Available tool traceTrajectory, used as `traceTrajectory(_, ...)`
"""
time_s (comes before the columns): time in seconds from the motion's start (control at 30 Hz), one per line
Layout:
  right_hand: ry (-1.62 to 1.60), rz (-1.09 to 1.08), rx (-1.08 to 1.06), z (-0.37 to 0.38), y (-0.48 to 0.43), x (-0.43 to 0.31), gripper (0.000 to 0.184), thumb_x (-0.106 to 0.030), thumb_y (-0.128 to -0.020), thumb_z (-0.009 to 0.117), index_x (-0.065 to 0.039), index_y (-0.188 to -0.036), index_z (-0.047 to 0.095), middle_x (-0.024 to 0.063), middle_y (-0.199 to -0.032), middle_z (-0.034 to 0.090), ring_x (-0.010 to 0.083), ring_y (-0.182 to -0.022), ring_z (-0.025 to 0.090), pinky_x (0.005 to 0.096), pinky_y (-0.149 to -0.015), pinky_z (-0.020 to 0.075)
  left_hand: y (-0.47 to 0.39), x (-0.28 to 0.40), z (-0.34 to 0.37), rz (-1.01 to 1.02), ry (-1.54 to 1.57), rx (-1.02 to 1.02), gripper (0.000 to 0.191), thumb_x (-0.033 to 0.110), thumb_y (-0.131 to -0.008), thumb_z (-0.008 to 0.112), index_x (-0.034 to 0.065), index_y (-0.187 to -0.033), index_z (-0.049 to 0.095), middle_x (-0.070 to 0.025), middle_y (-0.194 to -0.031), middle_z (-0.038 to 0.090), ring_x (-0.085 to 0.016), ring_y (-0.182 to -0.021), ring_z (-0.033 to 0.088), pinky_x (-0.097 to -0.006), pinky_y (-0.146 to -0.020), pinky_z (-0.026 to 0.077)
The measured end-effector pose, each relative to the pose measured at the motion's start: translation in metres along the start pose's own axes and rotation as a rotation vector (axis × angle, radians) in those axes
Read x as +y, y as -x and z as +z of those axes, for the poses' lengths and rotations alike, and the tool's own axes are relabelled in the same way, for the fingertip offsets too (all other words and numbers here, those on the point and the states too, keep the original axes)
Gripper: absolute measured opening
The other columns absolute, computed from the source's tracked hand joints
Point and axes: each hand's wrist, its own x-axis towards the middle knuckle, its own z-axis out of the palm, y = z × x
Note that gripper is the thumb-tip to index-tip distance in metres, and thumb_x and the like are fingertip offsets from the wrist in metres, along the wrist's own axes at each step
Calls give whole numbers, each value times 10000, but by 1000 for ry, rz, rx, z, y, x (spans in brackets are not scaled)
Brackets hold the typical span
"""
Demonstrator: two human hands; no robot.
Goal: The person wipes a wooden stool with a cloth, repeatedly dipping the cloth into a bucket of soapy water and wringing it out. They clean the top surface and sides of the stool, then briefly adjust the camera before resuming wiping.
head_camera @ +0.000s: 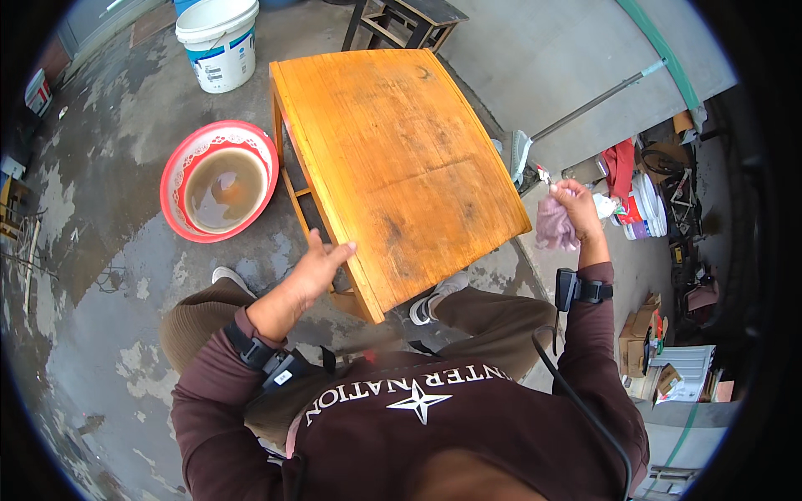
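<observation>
A wooden table (401, 169) with an orange-yellow finish stands before me. Its top carries dark stains and worn patches. My left hand (310, 272) grips its near left edge, thumb on the rim; some fingers are hard to make out. Off the table's right side, my right hand (578, 210) is closed around a crumpled pinkish-purple cloth (556, 224), held in the air. A small red-and-white object (544, 174) shows just above those fingers; I cannot tell if it is held. Left of the table, a red-rimmed basin (170, 191) contains murky brownish water.
A white plastic bucket (219, 59) is behind the basin, and a dark stool (407, 22) beyond the table. A long-handled tool (589, 106) leans at the wall. Stacked tubs (645, 210) and cardboard boxes (639, 332) line the right. The concrete floor (125, 269) looks wet.
</observation>
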Motion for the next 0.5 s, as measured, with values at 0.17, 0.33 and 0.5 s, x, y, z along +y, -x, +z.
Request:
traceTrajectory(0.17, -280, -362, -156, 117, 12, -82, 157, -140, -879, 665, -41, -996, 634, 31, -915, 655, 101, -815, 618, 247, -731, 510, -42, 30, -13, 219, 224, 229, 787, 331, -923, 539, -52, -1380, 26, -245, -1252, 492, -283, -1151, 524, -394, -1021, 380)
traceTrajectory(0.33, -60, -876, -103, 252, -8, -123, 217, -140, -868, 644, -36, -1058, 637, 88, -1135, 604, 189, -1047, 565, 323, -923, 442, -75, 46, -6, 276, 449, 307, 564, 326, -971, 438, 27, -1359, 159, -219, -1278, 459, -284, -1129, 533, -406, -966, 432)
traceTrajectory(0.5, 536, -906, -399, 352, -21, -108, 254, -200, -836, 641, -86, -1062, 673, 95, -1232, 546, 299, -1228, 428, 437, -1053, 264, -92, 32, 3, 305, 103, 604, 563, 382, -988, 373, 4, -1384, 240, -268, -1249, 517, -370, -1145, 537, -396, -929, 438)
